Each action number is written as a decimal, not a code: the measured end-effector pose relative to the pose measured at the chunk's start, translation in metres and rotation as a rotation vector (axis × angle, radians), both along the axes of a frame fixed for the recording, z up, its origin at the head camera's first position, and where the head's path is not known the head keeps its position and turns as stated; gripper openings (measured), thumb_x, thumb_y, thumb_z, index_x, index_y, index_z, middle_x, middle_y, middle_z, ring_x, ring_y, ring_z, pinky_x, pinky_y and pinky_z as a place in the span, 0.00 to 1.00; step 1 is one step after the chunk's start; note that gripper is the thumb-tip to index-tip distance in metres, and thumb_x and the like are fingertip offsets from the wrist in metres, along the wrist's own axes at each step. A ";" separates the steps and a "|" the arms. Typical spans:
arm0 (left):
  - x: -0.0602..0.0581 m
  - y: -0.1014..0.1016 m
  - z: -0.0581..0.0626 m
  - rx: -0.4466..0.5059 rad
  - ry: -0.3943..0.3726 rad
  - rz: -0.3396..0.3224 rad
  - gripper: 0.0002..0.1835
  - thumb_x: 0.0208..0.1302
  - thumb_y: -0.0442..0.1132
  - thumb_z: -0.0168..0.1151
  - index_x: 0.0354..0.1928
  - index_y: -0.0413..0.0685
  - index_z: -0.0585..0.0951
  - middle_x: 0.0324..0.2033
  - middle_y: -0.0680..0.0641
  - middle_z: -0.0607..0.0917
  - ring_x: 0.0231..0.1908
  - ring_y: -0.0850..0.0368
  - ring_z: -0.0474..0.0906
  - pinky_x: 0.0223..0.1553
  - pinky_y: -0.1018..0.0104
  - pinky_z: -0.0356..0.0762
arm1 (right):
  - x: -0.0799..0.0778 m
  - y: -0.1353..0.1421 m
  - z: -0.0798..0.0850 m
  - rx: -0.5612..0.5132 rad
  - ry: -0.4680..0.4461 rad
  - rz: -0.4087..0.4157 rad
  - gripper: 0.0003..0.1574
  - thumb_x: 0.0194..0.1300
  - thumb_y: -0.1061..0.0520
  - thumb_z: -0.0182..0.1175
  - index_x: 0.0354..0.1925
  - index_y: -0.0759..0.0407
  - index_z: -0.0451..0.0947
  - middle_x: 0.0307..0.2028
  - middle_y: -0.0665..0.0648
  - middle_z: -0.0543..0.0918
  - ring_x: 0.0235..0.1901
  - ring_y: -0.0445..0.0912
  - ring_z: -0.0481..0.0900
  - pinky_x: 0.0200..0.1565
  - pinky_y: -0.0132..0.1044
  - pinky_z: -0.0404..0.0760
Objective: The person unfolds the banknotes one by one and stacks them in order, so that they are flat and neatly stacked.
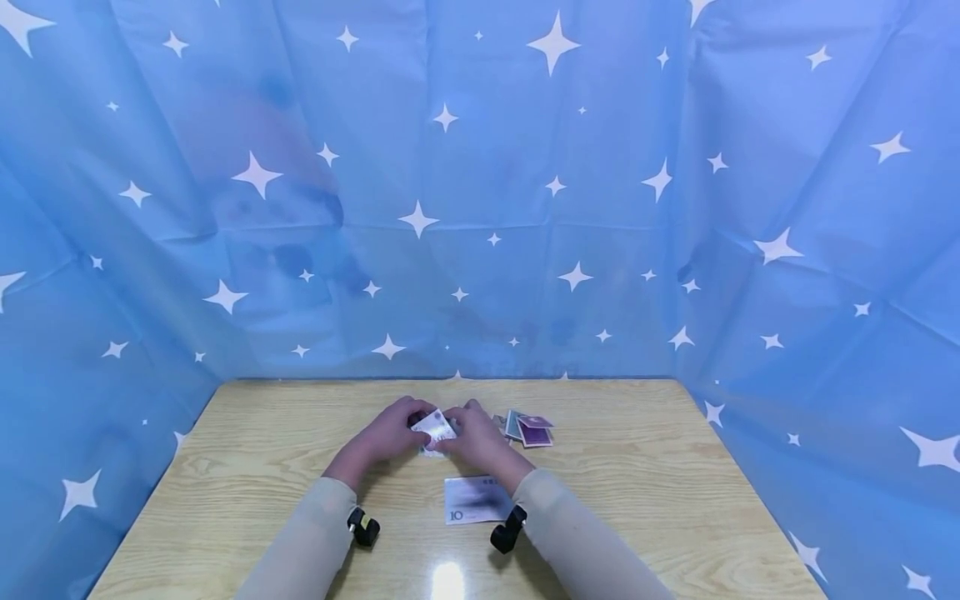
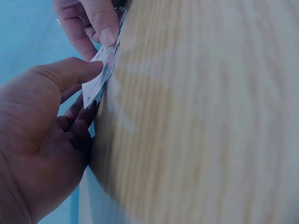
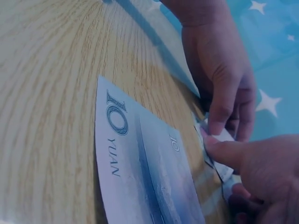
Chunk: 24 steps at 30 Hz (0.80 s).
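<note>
Both hands meet over the table around a small pale printed paper that looks like a folded banknote (image 1: pixel 437 427). My left hand (image 1: pixel 392 431) pinches its left side, thumb on the near face and fingers behind. From the other side my right hand (image 1: pixel 480 437) pinches it with thumb and fingers. In the left wrist view the paper (image 2: pixel 95 83) tilts between the two thumbs, close to the tabletop. More paper edges show just beneath it in the right wrist view. A bluish 10 yuan banknote (image 3: pixel 149 163) lies flat on the near side of the right hand, partly under that forearm.
Right of the right hand lie several small notes, among them a purple note (image 1: pixel 536 437) and a greenish one (image 1: pixel 513 425). The wooden table (image 1: pixel 637 492) ends at a blue star-patterned curtain (image 1: pixel 480 292) behind and at both sides.
</note>
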<state>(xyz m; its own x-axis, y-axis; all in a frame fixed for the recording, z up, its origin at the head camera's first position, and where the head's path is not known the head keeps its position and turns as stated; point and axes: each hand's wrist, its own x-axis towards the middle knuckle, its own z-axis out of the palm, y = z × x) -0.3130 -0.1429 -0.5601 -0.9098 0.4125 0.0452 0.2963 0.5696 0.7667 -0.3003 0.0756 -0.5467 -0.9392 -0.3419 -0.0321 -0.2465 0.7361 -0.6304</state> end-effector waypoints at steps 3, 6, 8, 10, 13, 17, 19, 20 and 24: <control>0.000 0.000 -0.001 0.028 0.014 0.012 0.22 0.70 0.31 0.73 0.66 0.42 0.85 0.49 0.48 0.83 0.50 0.53 0.81 0.58 0.48 0.81 | -0.001 -0.001 -0.002 -0.006 -0.005 0.000 0.40 0.65 0.43 0.82 0.70 0.55 0.84 0.51 0.58 0.77 0.45 0.48 0.78 0.51 0.48 0.83; 0.000 0.002 -0.001 0.049 0.029 0.028 0.21 0.70 0.29 0.72 0.64 0.41 0.85 0.48 0.48 0.83 0.50 0.52 0.82 0.58 0.48 0.82 | -0.001 -0.001 -0.002 -0.015 -0.017 -0.003 0.41 0.65 0.42 0.82 0.71 0.54 0.83 0.52 0.58 0.77 0.45 0.48 0.78 0.51 0.49 0.83; 0.000 0.003 -0.001 0.056 0.031 0.042 0.21 0.70 0.29 0.72 0.64 0.42 0.86 0.47 0.49 0.84 0.49 0.53 0.82 0.58 0.48 0.82 | -0.001 0.000 -0.002 -0.018 -0.024 -0.006 0.42 0.66 0.40 0.82 0.71 0.53 0.83 0.52 0.58 0.77 0.46 0.48 0.79 0.52 0.50 0.84; 0.000 0.005 0.000 0.061 0.026 0.057 0.20 0.71 0.28 0.71 0.64 0.43 0.86 0.46 0.50 0.84 0.48 0.54 0.81 0.57 0.49 0.82 | 0.000 0.000 -0.001 -0.022 -0.028 -0.009 0.41 0.66 0.40 0.81 0.71 0.52 0.83 0.52 0.58 0.77 0.47 0.48 0.79 0.53 0.50 0.84; 0.002 0.007 0.002 0.069 0.013 0.073 0.20 0.73 0.27 0.69 0.64 0.44 0.86 0.46 0.50 0.85 0.47 0.55 0.81 0.55 0.50 0.81 | 0.001 0.001 -0.001 -0.023 -0.016 -0.018 0.40 0.66 0.42 0.81 0.71 0.53 0.84 0.53 0.58 0.78 0.48 0.49 0.80 0.53 0.50 0.84; 0.004 0.008 0.005 0.088 -0.001 0.087 0.20 0.75 0.27 0.67 0.65 0.46 0.86 0.48 0.50 0.86 0.47 0.55 0.81 0.54 0.52 0.82 | 0.004 0.000 -0.002 -0.044 0.006 -0.045 0.38 0.66 0.46 0.82 0.70 0.55 0.83 0.53 0.57 0.78 0.48 0.48 0.79 0.52 0.49 0.84; 0.005 0.008 0.006 0.102 0.010 0.094 0.21 0.75 0.26 0.67 0.66 0.46 0.86 0.48 0.49 0.87 0.46 0.55 0.82 0.53 0.52 0.83 | 0.006 0.000 -0.002 -0.071 0.015 -0.059 0.37 0.67 0.48 0.82 0.70 0.55 0.83 0.53 0.55 0.78 0.47 0.47 0.79 0.50 0.47 0.84; 0.006 0.008 0.006 0.114 0.012 0.097 0.21 0.75 0.26 0.67 0.66 0.47 0.86 0.48 0.49 0.87 0.46 0.55 0.82 0.53 0.52 0.83 | 0.006 0.000 -0.002 -0.086 0.018 -0.066 0.37 0.67 0.49 0.81 0.70 0.55 0.83 0.52 0.55 0.78 0.47 0.47 0.78 0.49 0.46 0.83; 0.006 0.008 0.005 0.174 0.010 0.110 0.22 0.75 0.26 0.67 0.67 0.47 0.86 0.46 0.49 0.88 0.45 0.54 0.82 0.51 0.54 0.82 | 0.008 0.000 0.001 -0.162 0.049 -0.067 0.33 0.68 0.50 0.80 0.67 0.55 0.84 0.48 0.53 0.80 0.45 0.47 0.79 0.47 0.43 0.83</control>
<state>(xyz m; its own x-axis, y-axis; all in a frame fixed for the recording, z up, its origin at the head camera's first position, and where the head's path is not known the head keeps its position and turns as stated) -0.3070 -0.1347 -0.5547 -0.9481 0.2959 0.1160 0.2475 0.4584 0.8536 -0.2924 0.0753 -0.5460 -0.9591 -0.2756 0.0643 -0.2334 0.6419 -0.7304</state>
